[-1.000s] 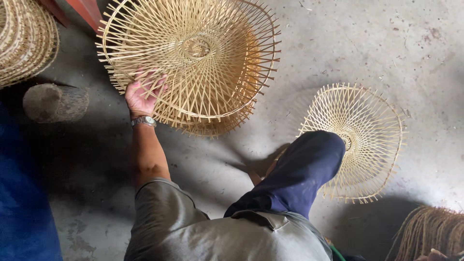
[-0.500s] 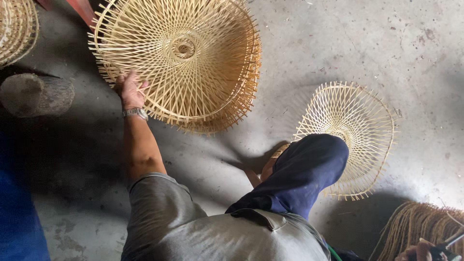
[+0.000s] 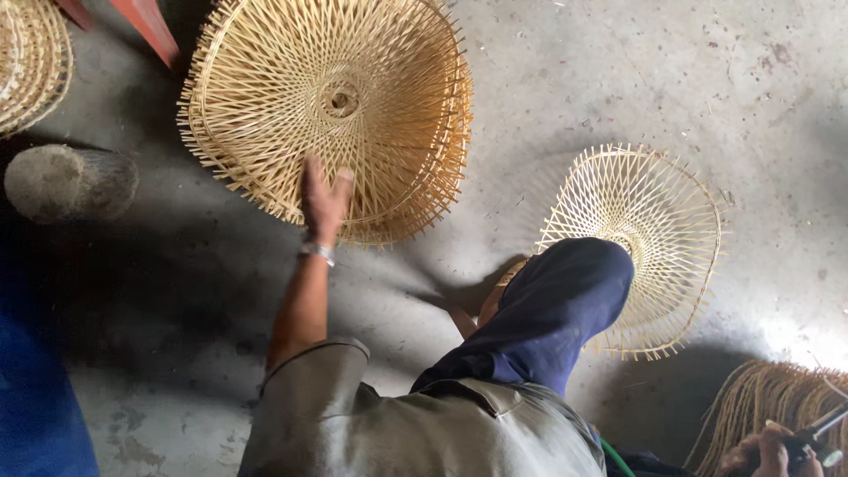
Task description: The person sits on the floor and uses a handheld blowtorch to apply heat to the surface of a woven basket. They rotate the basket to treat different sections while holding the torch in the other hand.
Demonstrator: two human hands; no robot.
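While I look down through the head camera, I see my left hand [image 3: 325, 196] stretched forward with its fingers spread flat, resting on the near rim of a stack of woven bamboo basket frames [image 3: 331, 106] that lies on the grey concrete floor [image 3: 574, 79]. A metal wristband [image 3: 316, 252] sits just behind that hand. My right hand [image 3: 761, 452] shows only at the lower right corner, curled round a dark tool handle [image 3: 817, 435], beside a bundle of loose bamboo strips [image 3: 768, 402]. My bent knee in dark blue trousers [image 3: 548, 314] covers part of a single, smaller basket frame [image 3: 640, 238] lying flat to the right, well apart from the stack. To the left, a rough grey cylinder [image 3: 69, 181] lies on its side near the stack, and another woven piece [image 3: 31, 57] shows at the upper left edge.
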